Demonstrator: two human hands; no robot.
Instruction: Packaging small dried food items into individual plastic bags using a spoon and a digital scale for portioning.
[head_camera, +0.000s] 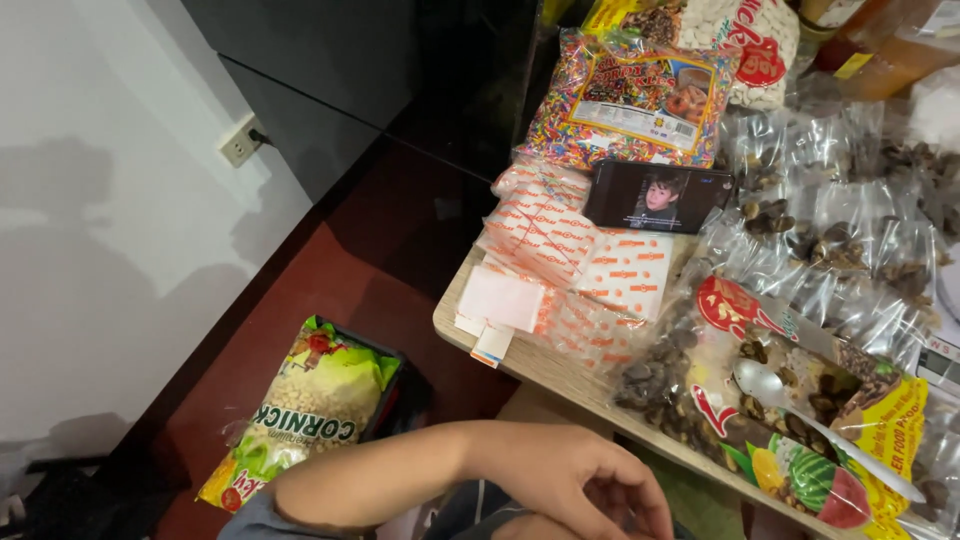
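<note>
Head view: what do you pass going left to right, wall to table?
Wall socket → green and yellow snack bag on the floor → stack of small orange-printed packets → phone → metal spoon lying on a large open bag of seeds.

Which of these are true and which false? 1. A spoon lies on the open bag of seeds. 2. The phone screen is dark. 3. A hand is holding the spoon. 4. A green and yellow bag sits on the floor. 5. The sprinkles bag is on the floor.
1. True: the spoon rests on the open seed bag.
2. False: the phone shows a lit picture.
3. False: the one hand in view is off the table, apart from the spoon.
4. True: the green and yellow bag lies on the floor.
5. False: the sprinkles bag is on the table.
</note>
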